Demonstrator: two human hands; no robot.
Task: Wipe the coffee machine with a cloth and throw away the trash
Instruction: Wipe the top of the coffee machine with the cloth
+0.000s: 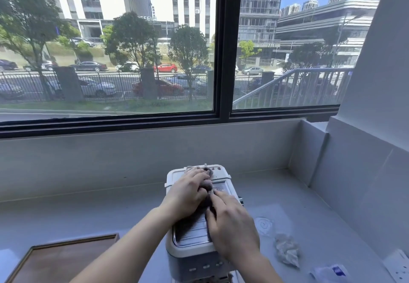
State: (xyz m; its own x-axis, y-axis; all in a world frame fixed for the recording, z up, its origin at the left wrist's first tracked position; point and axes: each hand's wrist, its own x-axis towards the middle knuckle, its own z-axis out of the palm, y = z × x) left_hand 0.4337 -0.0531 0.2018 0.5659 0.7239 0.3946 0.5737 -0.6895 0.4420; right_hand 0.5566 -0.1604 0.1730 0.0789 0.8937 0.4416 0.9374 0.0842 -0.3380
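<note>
1. Head view: a white coffee machine [194,245] stands on a pale grey counter [88,212] below a wide window [221,50]. Its long axis runs away from the person toward the window, tilted slightly to the right, and its button front faces the person.
2. A dark grey-brown cloth [207,188] lies bunched in a narrow strip along the top of the machine, following that same near-to-far axis; its far end reaches the back edge of the top.
3. The left hand [188,194] presses on the cloth from the left, palm down, fingers curled loosely over the fabric and pointing toward the window.
4. The right hand [232,225] lies palm down on the nearer part of the top, fingers stretched forward and close together, fingertips touching the cloth; whether it grips the fabric cannot be told.
5. To the right of the machine on the counter lie a crumpled white paper wad [287,250] and, nearer the person, a small packet with blue print [332,271].
6. A wooden tray [62,258] sits at the lower left, well apart from the machine.
</note>
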